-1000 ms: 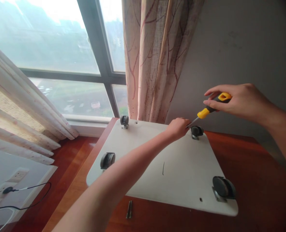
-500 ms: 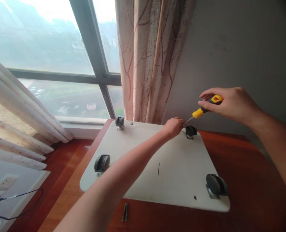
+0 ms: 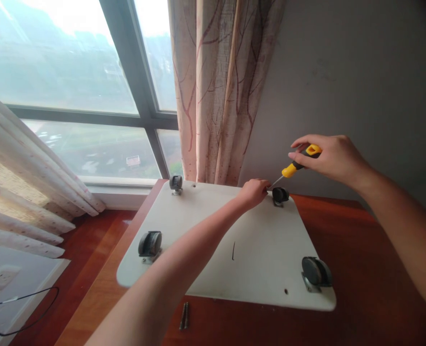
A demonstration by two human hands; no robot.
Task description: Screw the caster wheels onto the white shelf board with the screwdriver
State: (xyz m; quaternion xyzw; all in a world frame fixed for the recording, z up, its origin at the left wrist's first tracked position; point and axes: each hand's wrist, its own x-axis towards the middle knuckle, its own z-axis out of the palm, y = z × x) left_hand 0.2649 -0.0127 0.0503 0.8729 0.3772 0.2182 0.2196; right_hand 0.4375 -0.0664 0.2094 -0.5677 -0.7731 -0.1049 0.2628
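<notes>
A yellow and black screwdriver (image 3: 289,170) slants down to the left, its handle held in the fingers of my right hand (image 3: 333,156). Its metal shaft runs to the fingertips of my left hand (image 3: 253,193). That hand is closed low over the far right part of a white board (image 3: 213,269), beside a black caster (image 3: 280,195); what its fingers pinch is hidden. More casters stand wheel-up near the other corners: one far left (image 3: 176,183), one near left (image 3: 150,244) and one near right (image 3: 316,273).
The board lies on a reddish-brown wooden table (image 3: 346,259). Two long screws (image 3: 184,315) rest close to its near edge. A small hole (image 3: 286,291) shows near the front. Curtains (image 3: 220,96) and a window stand behind; a cord (image 3: 29,291) hangs at lower left.
The whole view has shifted slightly, so things sit a little further left. My right hand stays on the screwdriver handle, and my left hand keeps its place by the far right caster.
</notes>
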